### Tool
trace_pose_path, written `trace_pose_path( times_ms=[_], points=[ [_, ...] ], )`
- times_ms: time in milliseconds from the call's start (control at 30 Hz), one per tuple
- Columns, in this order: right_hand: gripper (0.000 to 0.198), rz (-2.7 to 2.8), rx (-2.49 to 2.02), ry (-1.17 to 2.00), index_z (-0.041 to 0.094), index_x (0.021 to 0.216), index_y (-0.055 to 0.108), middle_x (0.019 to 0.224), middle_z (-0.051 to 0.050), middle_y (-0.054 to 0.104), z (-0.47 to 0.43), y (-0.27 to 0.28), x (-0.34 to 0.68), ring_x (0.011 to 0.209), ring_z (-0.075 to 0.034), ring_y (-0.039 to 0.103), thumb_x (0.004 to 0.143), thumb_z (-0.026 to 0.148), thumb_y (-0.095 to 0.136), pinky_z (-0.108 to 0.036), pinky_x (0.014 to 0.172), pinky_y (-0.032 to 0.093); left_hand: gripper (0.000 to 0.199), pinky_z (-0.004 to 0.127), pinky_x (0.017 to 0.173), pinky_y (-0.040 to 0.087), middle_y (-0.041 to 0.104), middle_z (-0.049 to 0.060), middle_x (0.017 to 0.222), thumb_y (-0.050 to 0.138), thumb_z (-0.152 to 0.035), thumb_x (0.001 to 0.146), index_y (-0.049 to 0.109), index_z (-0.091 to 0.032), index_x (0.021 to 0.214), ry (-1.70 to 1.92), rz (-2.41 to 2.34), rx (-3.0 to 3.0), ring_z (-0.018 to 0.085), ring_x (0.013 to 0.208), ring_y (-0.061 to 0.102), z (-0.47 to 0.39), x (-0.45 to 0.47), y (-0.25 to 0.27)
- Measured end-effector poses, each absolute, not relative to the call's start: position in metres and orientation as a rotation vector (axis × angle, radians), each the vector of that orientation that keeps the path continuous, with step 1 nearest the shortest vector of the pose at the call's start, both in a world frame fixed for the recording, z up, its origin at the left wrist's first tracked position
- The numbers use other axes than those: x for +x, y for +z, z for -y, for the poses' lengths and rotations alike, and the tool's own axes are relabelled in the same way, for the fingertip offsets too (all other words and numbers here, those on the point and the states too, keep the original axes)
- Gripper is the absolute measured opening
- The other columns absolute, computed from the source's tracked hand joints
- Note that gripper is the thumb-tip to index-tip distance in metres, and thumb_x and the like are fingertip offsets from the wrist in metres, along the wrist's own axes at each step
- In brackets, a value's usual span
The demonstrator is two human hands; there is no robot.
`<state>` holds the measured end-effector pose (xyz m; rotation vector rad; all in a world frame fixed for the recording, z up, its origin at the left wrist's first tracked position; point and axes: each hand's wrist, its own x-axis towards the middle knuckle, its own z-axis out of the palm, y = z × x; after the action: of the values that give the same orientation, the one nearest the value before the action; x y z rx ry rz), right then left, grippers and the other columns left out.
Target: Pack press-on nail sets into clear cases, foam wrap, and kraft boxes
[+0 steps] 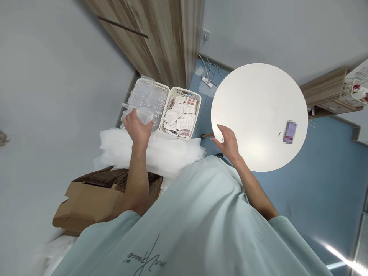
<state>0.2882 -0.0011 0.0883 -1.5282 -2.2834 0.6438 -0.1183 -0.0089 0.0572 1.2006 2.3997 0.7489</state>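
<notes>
My left hand (138, 128) is closed on a clear plastic box (145, 115), thumb on one side and fingers on the other. It is over a white basket (164, 87) piled with similar clear plastic pieces (145, 94). Against that basket stands a second white basket (196, 124), filled with small printed cards (179, 114). My right hand (229, 142) hovers at the left edge of the round white table (258, 103), fingers stretched, thumb apart, and nothing in it.
Sheets of white foam wrap (161, 151) lie in front of the baskets, beside flattened cardboard boxes (89, 197). A pixelated purple object (290, 132) rests on the table's right side. Behind, a wooden cabinet (155, 38) stands near a power strip (207, 82) on the blue floor.
</notes>
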Motion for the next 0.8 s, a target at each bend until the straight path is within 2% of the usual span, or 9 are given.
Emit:
trace_pose_path(
  times_ms=[100,233,367,600,800],
  points=[
    [0.062,2.234,-1.529,0.73,0.028,0.162,0.05,0.157,-0.014,0.062,0.005,0.097,0.291,0.149,-0.037,0.054,0.106,0.052,0.062,-0.062,0.124,0.045,0.091,0.065,0.131,0.028,0.056,0.022,0.155,0.09,-0.04,0.079,0.047,-0.018,0.156,0.896,-2.294,1.274,0.044,0.154,0.04,0.01,-0.098,0.07],
    [0.066,2.124,-1.491,0.861,0.032,0.163,0.051,0.157,-0.011,0.062,0.012,0.118,0.297,0.15,-0.038,0.053,0.103,0.056,0.066,-0.064,0.126,0.042,0.097,0.057,0.127,0.039,0.058,0.018,0.155,0.093,-0.044,0.079,0.043,-0.024,0.161,1.053,-2.013,1.401,0.038,0.152,0.048,0.015,-0.045,0.098],
    [0.067,1.987,-1.416,0.995,0.035,0.158,0.056,0.156,-0.008,0.064,0.019,0.139,0.308,0.148,-0.037,0.055,0.098,0.063,0.071,-0.061,0.125,0.046,0.098,0.051,0.124,0.044,0.059,0.014,0.157,0.091,-0.049,0.082,0.041,-0.029,0.164,1.067,-1.739,1.481,0.035,0.149,0.054,0.025,0.02,0.128],
    [0.076,1.652,-1.23,1.34,0.036,0.155,0.06,0.151,-0.007,0.068,0.03,0.15,0.355,0.139,-0.033,0.064,0.089,0.067,0.081,-0.051,0.114,0.056,0.1,0.048,0.126,0.044,0.06,0.012,0.157,0.09,-0.059,0.081,0.044,-0.03,0.165,0.969,-1.391,1.445,0.035,0.148,0.056,0.033,0.129,0.158],
    [0.082,1.481,-1.197,1.429,0.038,0.158,0.056,0.159,-0.006,0.061,0.037,0.146,0.439,0.144,-0.033,0.06,0.086,0.063,0.086,-0.052,0.117,0.055,0.097,0.051,0.128,0.043,0.063,0.011,0.153,0.093,-0.058,0.076,0.053,-0.032,0.16,0.866,-1.199,1.377,0.035,0.147,0.058,0.029,0.223,0.164]
  ],
)
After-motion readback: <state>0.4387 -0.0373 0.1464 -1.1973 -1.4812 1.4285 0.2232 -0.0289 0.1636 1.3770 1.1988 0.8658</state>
